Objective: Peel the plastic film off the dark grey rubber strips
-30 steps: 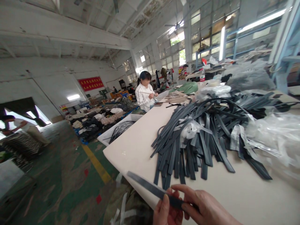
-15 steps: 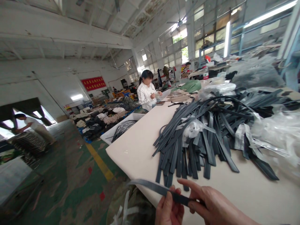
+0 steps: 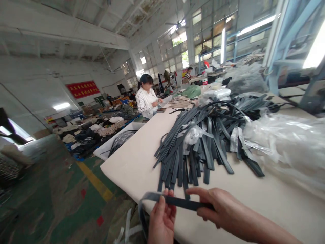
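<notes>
A dark grey flat strap (image 3: 181, 202) is stretched between my two hands over the near edge of the table. My left hand (image 3: 163, 217) pinches it between thumb and fingers, and beyond that grip the strap bends over and hangs down to the left. My right hand (image 3: 218, 206) is closed on the strap's right end, which its fingers partly hide; the index finger lies along the top. Just past my hands lies a large heap of similar grey straps (image 3: 188, 159), their ends fanned toward me, with some clear plastic among them.
Clear plastic bags (image 3: 291, 142) lie at the right on the pale table (image 3: 127, 169). A white bin (image 3: 101, 152) with dark strips stands by the table's left edge. A person in a white jacket (image 3: 146, 101) works at the far end. Cloth piles (image 3: 88, 135) cover the floor beyond.
The view has swung to the right. My hands have moved apart along the strap, so more of it shows between them, and its free left end now droops downward.
</notes>
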Motion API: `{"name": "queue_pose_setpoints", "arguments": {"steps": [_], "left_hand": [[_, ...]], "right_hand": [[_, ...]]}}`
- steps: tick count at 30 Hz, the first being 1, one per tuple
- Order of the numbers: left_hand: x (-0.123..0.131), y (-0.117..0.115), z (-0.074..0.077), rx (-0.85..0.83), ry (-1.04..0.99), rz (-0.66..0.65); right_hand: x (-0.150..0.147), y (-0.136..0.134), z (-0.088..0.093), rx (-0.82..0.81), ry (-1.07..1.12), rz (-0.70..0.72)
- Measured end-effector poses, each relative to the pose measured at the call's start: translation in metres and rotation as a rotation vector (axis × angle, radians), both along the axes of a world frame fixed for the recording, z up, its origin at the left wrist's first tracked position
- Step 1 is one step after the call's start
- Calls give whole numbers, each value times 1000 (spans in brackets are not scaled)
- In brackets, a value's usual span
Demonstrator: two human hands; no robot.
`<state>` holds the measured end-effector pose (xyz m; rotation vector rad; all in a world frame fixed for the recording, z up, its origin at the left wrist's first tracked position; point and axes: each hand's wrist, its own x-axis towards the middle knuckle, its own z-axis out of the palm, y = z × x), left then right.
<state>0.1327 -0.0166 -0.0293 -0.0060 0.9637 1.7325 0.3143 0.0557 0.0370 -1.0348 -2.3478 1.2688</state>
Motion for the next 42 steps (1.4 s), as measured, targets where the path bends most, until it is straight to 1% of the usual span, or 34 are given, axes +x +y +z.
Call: {"name": "queue_pose_setpoints", "arguments": {"steps": [1, 3, 5, 7, 8, 10, 12, 15, 17, 19, 21, 23, 25, 26, 27, 28, 30, 32, 34, 35, 36, 38, 39, 40, 42], "left_hand": [[-6, 2, 3, 5, 23, 16], [-10, 3, 5, 2, 33, 1], [-2, 2, 0, -20, -1, -64], [10, -2, -8, -12, -37, -154], [15, -3, -12, 6, -50, -194], [19, -6, -15, 38, -61, -227], [15, -6, -12, 28, -61, -209], [3, -4, 2, -40, -52, -159], [0, -4, 10, -72, -70, -152], [2, -5, 12, -68, -88, -177], [7, -8, 8, -36, -90, -223], [13, -11, 1, -4, -93, -277], [16, -15, -5, 20, -106, -326], [17, -16, -7, 41, -118, -348], [17, -17, -8, 72, -134, -370], [16, -17, -8, 114, -158, -395], [14, -18, -8, 209, -229, -469], [7, -17, -9, 263, -308, -564], [-6, -17, -15, 224, -333, -600], [-15, -17, -20, 182, -316, -576], [-27, -18, -24, 139, -279, -519], [-58, -21, -31, 76, -179, -353], [-75, -22, -31, 57, -125, -264], [-92, -22, -29, 39, -69, -183], [-122, -21, -15, -7, 54, -61]], "right_hand": [[5, 2, 3, -31, -3, -21], [8, 4, 3, -71, 13, -55], [2, 1, -2, -51, 40, -45], [-8, -4, -7, -15, 78, -18], [-12, -6, -8, 12, 100, -6], [-11, -9, -6, 53, 151, 35], [-2, -8, 2, 76, 192, 94], [14, -3, 12, 114, 256, 149], [17, 1, 11, 150, 330, 181], [13, 2, 3, 190, 407, 205], [5, 2, -8, 261, 448, 209], [-2, 1, -17, 388, 430, 183], [-7, 1, -22, 541, 382, 159], [-9, 1, -23, 599, 378, 166], [-10, 1, -23, 621, 399, 200], [-11, 0, -22, 607, 439, 245], [-13, -2, -20, 511, 536, 309], [-12, -4, -15, 419, 585, 282], [-6, -6, -5, 378, 590, 216], [0, -6, 1, 353, 588, 184], [7, -5, 9, 320, 585, 148], [25, 0, 24, 242, 591, 72], [34, 3, 31, 210, 603, 37], [43, 7, 37, 189, 620, 6], [56, 14, 44, 164, 641, -35]]}}
